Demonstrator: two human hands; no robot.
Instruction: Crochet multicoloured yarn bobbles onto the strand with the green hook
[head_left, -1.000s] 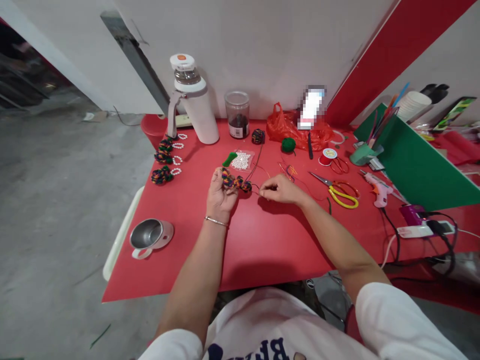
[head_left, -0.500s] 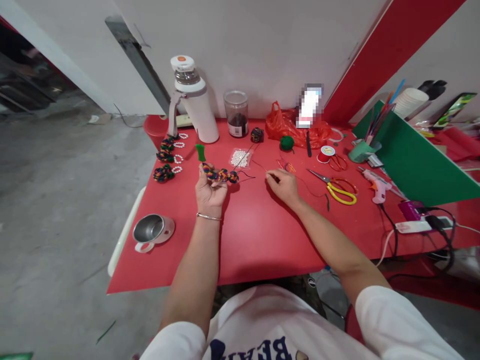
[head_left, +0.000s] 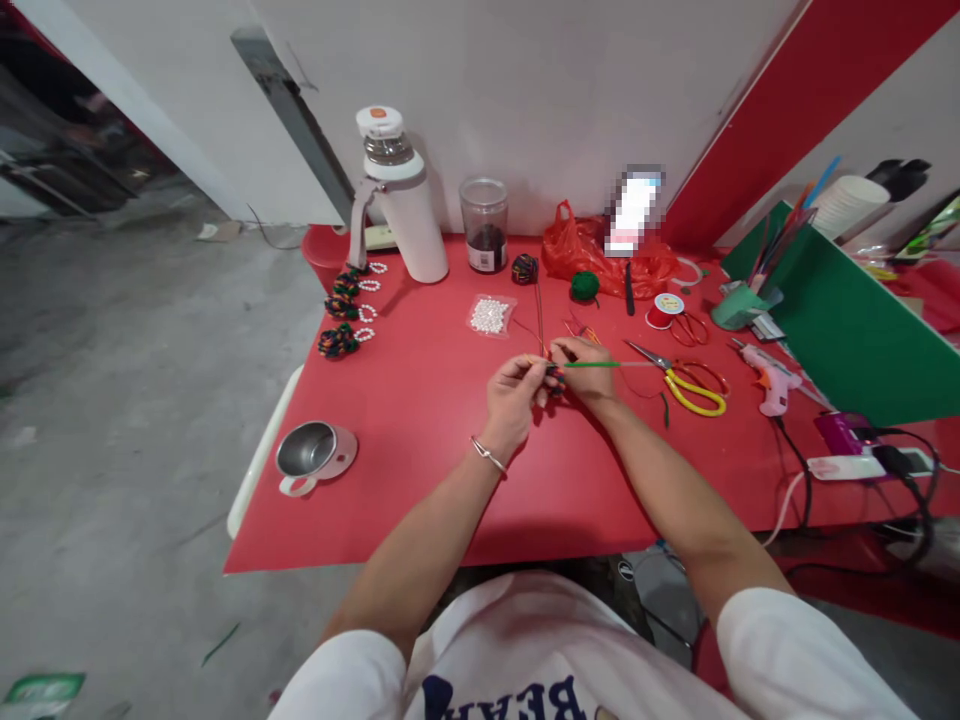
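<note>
Multicoloured yarn piece (head_left: 556, 381) sits between the two hands, above the middle of the red table (head_left: 420, 500). Thumb and forefinger of the left hand (head_left: 515, 396) pinch its left side, the other fingers curling beneath. The right hand (head_left: 588, 368) meets it from the right with fingers bent inward; whether they grip it cannot be told. Across the right hand's back lies a slim green strip (head_left: 592, 364). Dark yarn runs from the hands to a multicoloured yarn ball (head_left: 524, 269) near the far edge, passing right of a packet of white beads (head_left: 492, 316). Yellow-handled scissors (head_left: 694, 394) lie to the right, and a mug (head_left: 316, 455) stands by the left edge, nearer the front-left corner.
</note>
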